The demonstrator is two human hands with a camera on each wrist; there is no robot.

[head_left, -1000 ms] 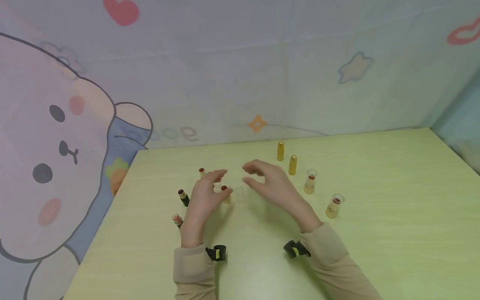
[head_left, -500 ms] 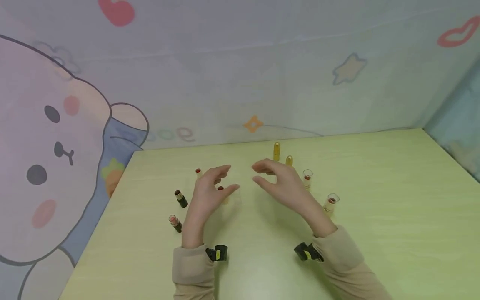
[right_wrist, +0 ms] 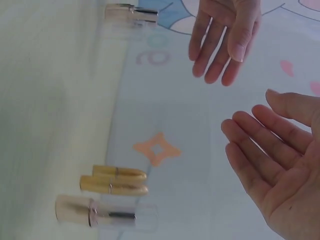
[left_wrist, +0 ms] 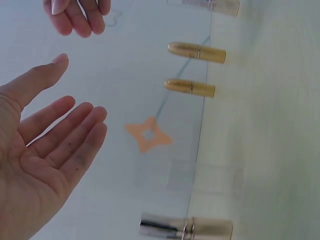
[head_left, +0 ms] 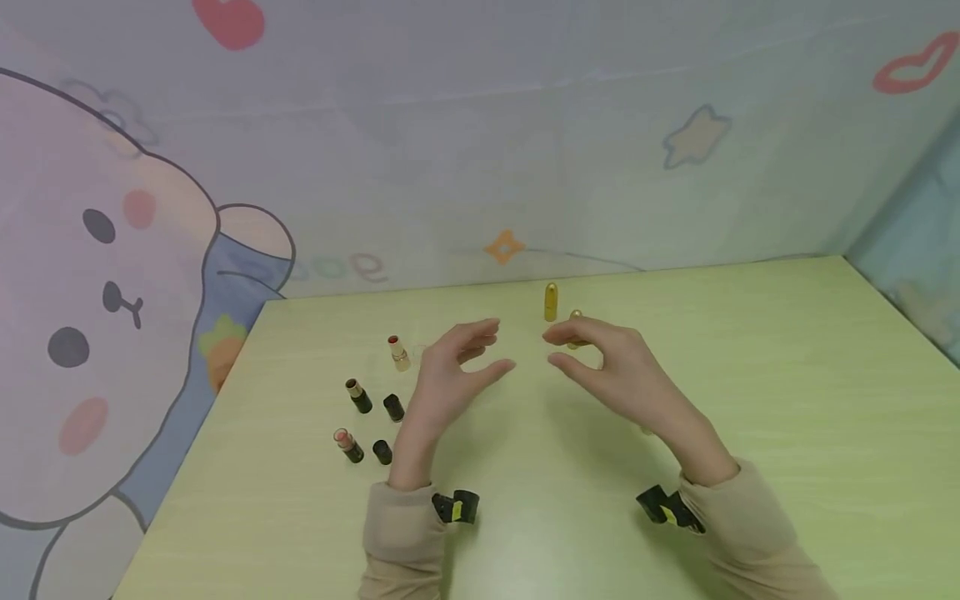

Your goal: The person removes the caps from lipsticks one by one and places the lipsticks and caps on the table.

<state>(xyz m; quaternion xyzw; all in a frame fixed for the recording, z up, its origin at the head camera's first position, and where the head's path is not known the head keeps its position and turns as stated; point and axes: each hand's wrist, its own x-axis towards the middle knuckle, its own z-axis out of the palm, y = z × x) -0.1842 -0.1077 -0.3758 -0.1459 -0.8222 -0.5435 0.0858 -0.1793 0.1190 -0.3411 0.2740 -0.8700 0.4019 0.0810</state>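
The farther gold tube stood upright on the surface, a second gold tube near its right. On our side of it hovered our left hand and right hand, fingers apart. Left of it stood a red lipstick; behind, a backdrop with faint letters, "g" and "o".

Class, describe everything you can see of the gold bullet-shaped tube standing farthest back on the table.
The gold tube is slim and smooth, with a shiny, metallic-looking surface and a rounded tip; the left wrist view shows a thin line around its middle. It stands upright, tip up, near the back edge of the table, beyond the right hand and, in the head view, left of a second gold tube. Only the table touches it.
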